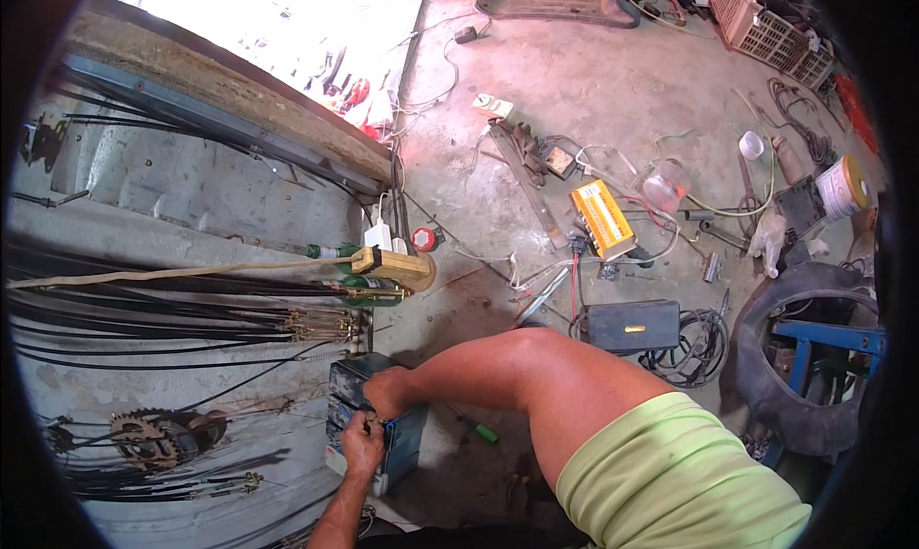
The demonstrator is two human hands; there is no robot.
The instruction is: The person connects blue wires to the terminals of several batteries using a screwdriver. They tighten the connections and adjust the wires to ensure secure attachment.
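Observation:
A dark grey-blue boxy unit (407, 448) stands against the grey wall on the lower left. My right hand (386, 391) is closed at its upper part, its arm in a pale green sleeve; what it grips, if anything, is hidden. Just below it, my left hand (362, 444) is closed around a small dark item too indistinct to name, beside some blue at the unit. A screwdriver with a green handle (483, 432) lies on the floor to the right of the unit.
Several black cables (172, 319) hang along the wall beside green bottles (359, 289) and a wooden block (412, 271). Across the floor (498, 281) lie an orange box (601, 219), a dark charger-like case (627, 326) and coiled wires. A tyre (775, 405) and blue frame are at right.

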